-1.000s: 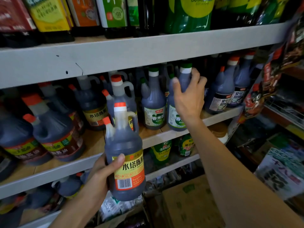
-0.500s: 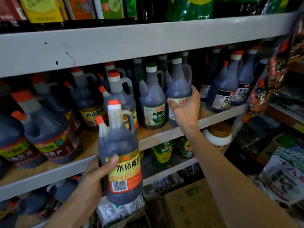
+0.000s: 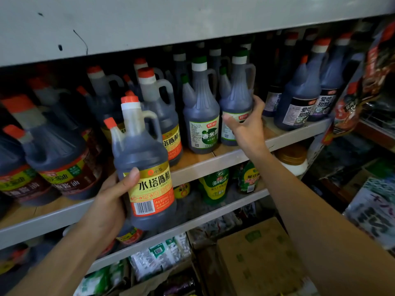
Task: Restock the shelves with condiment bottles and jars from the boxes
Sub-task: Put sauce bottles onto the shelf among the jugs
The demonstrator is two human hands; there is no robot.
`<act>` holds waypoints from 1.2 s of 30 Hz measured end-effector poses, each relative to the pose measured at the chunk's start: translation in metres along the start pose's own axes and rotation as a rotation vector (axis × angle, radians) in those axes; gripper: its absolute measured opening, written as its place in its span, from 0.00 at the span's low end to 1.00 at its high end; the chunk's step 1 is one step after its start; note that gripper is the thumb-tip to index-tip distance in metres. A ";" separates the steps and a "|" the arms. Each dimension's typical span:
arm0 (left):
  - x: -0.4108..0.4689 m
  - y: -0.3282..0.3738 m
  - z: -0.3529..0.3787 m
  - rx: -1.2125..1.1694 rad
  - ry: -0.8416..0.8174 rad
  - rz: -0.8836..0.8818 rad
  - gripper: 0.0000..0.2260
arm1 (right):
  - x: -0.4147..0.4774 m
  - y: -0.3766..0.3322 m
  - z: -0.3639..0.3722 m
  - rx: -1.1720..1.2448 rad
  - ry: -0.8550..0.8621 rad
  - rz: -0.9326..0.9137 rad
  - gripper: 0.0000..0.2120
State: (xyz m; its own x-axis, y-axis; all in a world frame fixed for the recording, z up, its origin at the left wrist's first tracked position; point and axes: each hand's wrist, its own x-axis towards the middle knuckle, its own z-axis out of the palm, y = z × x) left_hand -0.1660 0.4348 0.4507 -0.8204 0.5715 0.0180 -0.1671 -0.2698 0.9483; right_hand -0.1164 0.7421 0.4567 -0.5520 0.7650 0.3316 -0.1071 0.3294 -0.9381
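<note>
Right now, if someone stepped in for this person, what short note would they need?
Left hand grips a dark plastic vinegar bottle with orange cap and yellow-orange label, held in front of the grey shelf, not yet placed.
Right hand grips a green-capped dark bottle with green-white label standing on that shelf.
Done: many bottles shelved.
Left: shelve the held bottle; a brown cardboard box sits below.

Dim, cool-toned shot. The brightest patch is the grey upper shelf face at 12 o'clock. Deep shadow sits under it, behind the green-capped bottle at 1 o'clock. The vinegar bottle label near centre is sharp, with a soft sheen on the shoulder. The soy sauce jugs at 9 o'clock and the hanging packets at 3 o'clock are smeared. Shelf edges bow from the wide-angle lens.
</note>
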 end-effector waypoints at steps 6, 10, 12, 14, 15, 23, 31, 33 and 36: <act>-0.001 0.004 0.003 0.008 -0.021 0.004 0.14 | -0.012 -0.002 -0.001 -0.238 -0.050 0.048 0.48; -0.004 0.007 -0.005 -0.009 -0.026 0.011 0.12 | -0.071 -0.025 0.009 -0.494 0.184 -0.074 0.41; -0.006 0.009 -0.010 -0.035 -0.033 -0.001 0.12 | -0.122 -0.043 0.027 -0.372 0.111 -0.154 0.32; -0.007 0.012 -0.017 -0.053 -0.047 -0.036 0.12 | -0.173 -0.068 0.054 -0.026 -0.316 -0.006 0.26; -0.008 0.013 -0.020 -0.059 -0.062 -0.059 0.13 | -0.194 -0.076 0.067 0.092 -0.468 0.086 0.27; -0.022 0.016 -0.053 -0.071 -0.083 -0.092 0.23 | -0.234 -0.089 0.108 0.184 -0.489 0.261 0.36; -0.029 0.034 -0.052 -0.131 -0.210 -0.118 0.24 | -0.230 -0.108 0.137 -0.144 -0.352 0.249 0.43; -0.024 0.046 -0.055 -0.026 -0.202 -0.048 0.25 | -0.226 -0.111 0.141 -0.063 -0.290 0.196 0.41; -0.016 0.065 -0.062 0.249 -0.170 0.110 0.25 | -0.215 -0.112 0.154 0.094 -0.154 0.073 0.41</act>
State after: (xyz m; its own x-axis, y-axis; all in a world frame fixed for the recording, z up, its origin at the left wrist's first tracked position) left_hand -0.1975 0.3601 0.4923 -0.7197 0.6761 0.1578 0.0740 -0.1513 0.9857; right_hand -0.1132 0.4553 0.4749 -0.6801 0.6891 0.2501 -0.1352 0.2173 -0.9667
